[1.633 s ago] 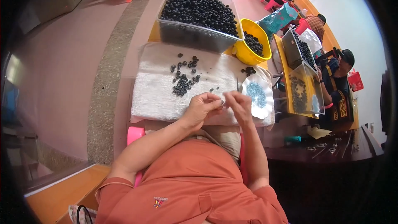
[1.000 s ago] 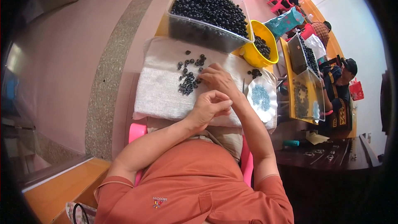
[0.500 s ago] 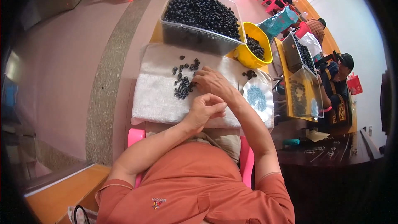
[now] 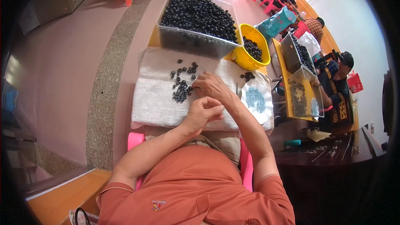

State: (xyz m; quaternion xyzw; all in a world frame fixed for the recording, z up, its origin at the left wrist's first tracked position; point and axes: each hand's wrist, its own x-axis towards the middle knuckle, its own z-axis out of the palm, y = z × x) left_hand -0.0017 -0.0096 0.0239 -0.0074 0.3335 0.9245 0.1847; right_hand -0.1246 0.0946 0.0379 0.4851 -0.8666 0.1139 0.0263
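My left hand (image 4: 205, 112) is held above the near part of the white towel (image 4: 154, 108), thumb and fingers pinched together. Whatever sits in that pinch is too small to make out. Beyond it, my right hand (image 4: 213, 86) rests at the edge of a small heap of black beads (image 4: 181, 92). Its fingers curl down and together, and the fingertips are partly hidden. More loose black beads (image 4: 191, 67) are scattered just past the heap. Right of my right forearm lies a white scalloped dish (image 4: 265, 114) with tiny blue beads (image 4: 255, 99) in it.
At the towel's far side stands a clear tub (image 4: 183, 43) full of black beads. Beside it, a yellow container (image 4: 263, 41) holds more. A few dark beads (image 4: 248, 76) lie near the dish. On the right, a person (image 4: 339, 79) works at another table (image 4: 287, 96).
The whole view has shifted slightly, with the table lying a little lower and further left. Both hands keep nearly the same pose, the right still at the bead heap.
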